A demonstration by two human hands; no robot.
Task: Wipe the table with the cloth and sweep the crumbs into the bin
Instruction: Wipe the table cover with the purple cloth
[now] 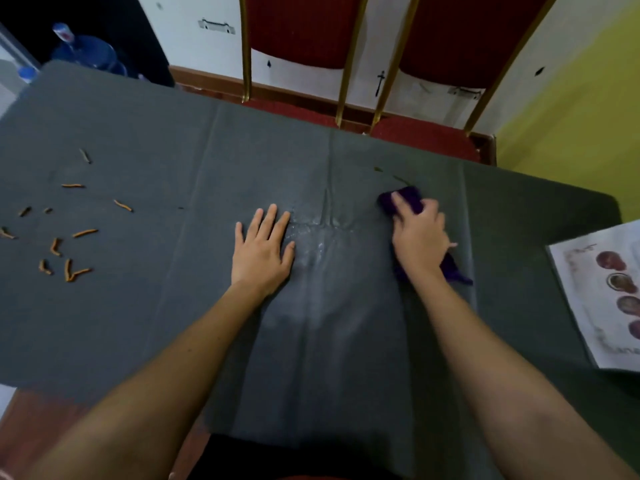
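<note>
A dark grey table (173, 323) fills the view. My right hand (420, 233) presses on a purple cloth (405, 197) right of centre, fingers bent over its bunched top; a tail of the cloth sticks out below my wrist. My left hand (265, 249) lies flat on the table at the centre, fingers spread. Between the two hands the surface shines wet. Several orange crumbs (69, 268) lie scattered on the left side of the table, well away from both hands. No bin is in view.
A printed sheet with pictures (602, 296) lies at the table's right edge. Two red chairs with gold frames (346, 57) stand behind the far edge. A blue water bottle (86, 50) stands on the floor at the far left.
</note>
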